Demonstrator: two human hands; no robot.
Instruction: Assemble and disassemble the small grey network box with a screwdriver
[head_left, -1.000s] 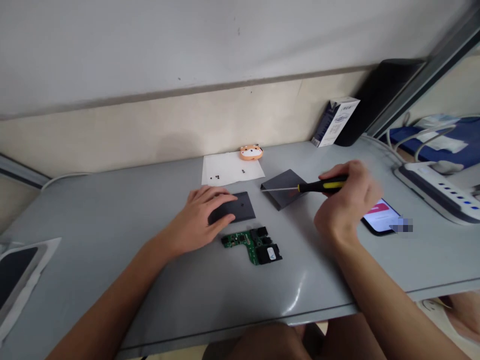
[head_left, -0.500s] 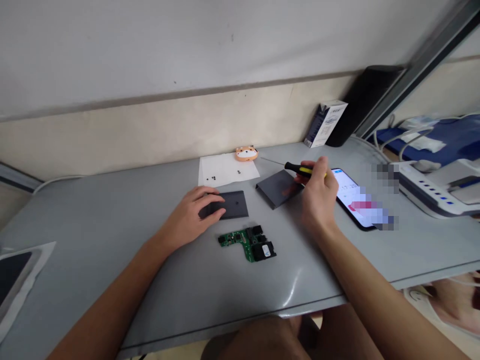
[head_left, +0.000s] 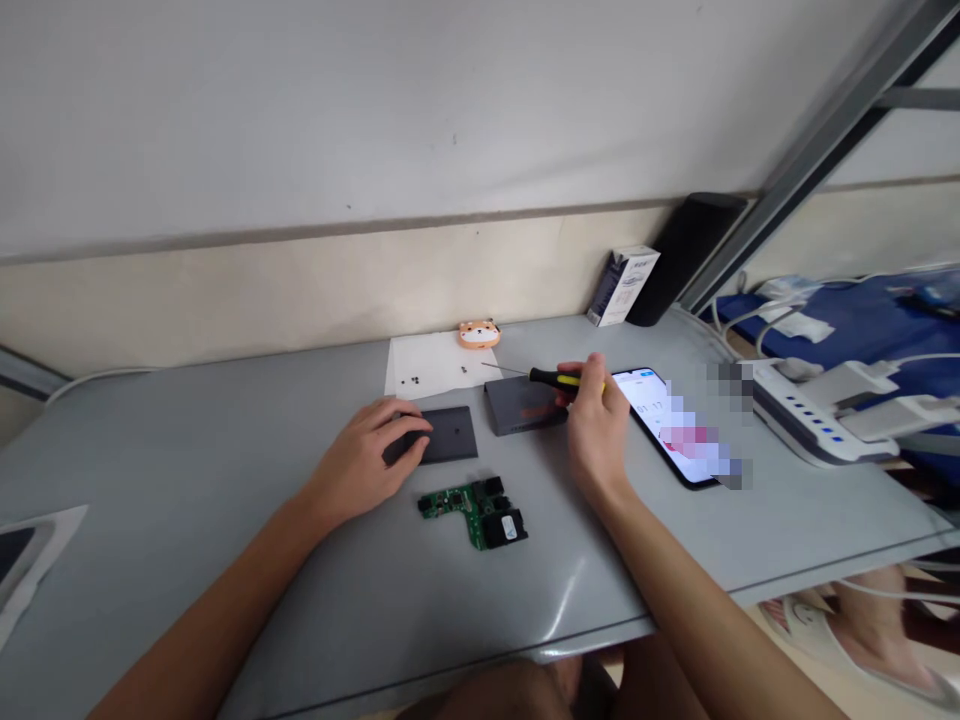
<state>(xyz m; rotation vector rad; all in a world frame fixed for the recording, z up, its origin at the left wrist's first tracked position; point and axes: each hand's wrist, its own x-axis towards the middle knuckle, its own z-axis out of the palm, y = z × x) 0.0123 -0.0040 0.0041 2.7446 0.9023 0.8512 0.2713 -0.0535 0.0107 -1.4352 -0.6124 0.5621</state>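
My left hand [head_left: 375,452] is closed over the left end of a thin dark grey panel [head_left: 454,435] lying flat on the desk. In my right hand [head_left: 600,420] is a screwdriver [head_left: 555,378] with a black and yellow handle. Its thin shaft points left, above the right edge of a white sheet of paper [head_left: 420,362]. A dark grey casing piece [head_left: 517,408] lies under the screwdriver, by my right fingers; whether they touch it, I cannot tell. Nearer to me is a green circuit board [head_left: 476,510] with black connectors. Several tiny dark screws [head_left: 414,380] lie on the paper.
An orange animal-face case [head_left: 479,335] sits at the paper's back edge. To the right are a lit phone [head_left: 660,420] and a white charging station [head_left: 810,410]. A carton [head_left: 622,287] and a black cylinder [head_left: 686,260] stand against the wall.
The casing piece by my right hand has turned clockwise and lies straighter. My right hand with the screwdriver has shifted left and nearer. The whole view has shifted; my left hand stays on the panel.
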